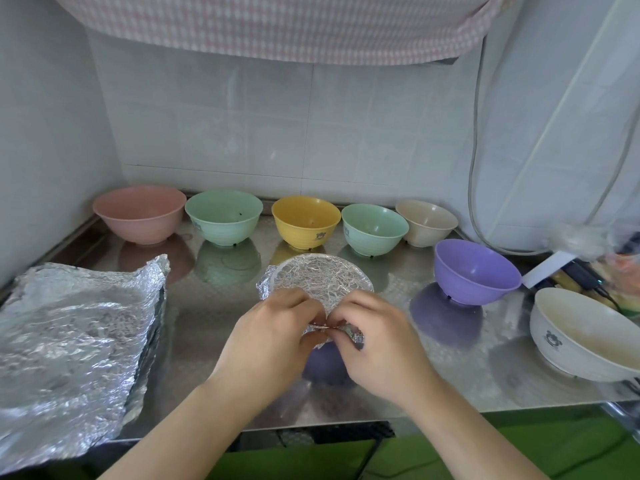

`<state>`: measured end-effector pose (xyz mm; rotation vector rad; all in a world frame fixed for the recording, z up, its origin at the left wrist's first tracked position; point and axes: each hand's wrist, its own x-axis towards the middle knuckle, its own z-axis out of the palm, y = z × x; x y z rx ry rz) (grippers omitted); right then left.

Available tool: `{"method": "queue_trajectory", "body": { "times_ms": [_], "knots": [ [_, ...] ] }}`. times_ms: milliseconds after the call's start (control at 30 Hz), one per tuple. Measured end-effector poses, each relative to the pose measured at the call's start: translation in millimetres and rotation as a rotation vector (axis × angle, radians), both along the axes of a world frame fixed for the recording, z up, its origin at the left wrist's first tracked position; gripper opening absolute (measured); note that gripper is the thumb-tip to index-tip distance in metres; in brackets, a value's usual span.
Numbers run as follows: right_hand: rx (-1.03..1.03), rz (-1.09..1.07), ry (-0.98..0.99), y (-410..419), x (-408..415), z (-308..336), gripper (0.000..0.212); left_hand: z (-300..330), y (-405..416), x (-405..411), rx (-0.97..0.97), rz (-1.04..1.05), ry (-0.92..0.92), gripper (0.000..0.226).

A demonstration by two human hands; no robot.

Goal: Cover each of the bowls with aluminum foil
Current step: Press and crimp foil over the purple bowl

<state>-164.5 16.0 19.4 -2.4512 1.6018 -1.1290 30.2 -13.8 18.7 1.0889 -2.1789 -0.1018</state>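
Observation:
A bowl in the middle of the steel counter has crinkled aluminum foil [317,277] stretched over its top; its purple side [323,358] shows below my hands. My left hand [266,337] and my right hand [377,344] meet at the near rim, both pinching the foil edge there. Several uncovered bowls stand behind: pink [138,213], green [223,216], yellow [304,220], a second green [374,228], beige [427,221] and purple [474,271]. A stack of foil sheets [72,341] lies at the left.
A large white bowl [581,337] sits at the right near the counter [460,382] edge. Cables and a small cluttered heap [588,268] lie at the far right. Tiled walls close the left and back. A checked cloth [294,26] hangs overhead.

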Motion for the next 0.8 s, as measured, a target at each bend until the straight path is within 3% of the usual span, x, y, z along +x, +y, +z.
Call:
{"method": "queue_trajectory", "body": {
  "times_ms": [600, 800],
  "knots": [
    [0.024, 0.031, -0.078, 1.9, -8.8, -1.9, 0.011, 1.2, -5.6, 2.8, 0.003, 0.009, -0.015, 0.022],
    [-0.064, -0.075, 0.081, 3.4, -13.6, -3.1, 0.02, 2.5, -9.0, 6.8, 0.047, -0.001, -0.014, 0.023]
  ]
}}
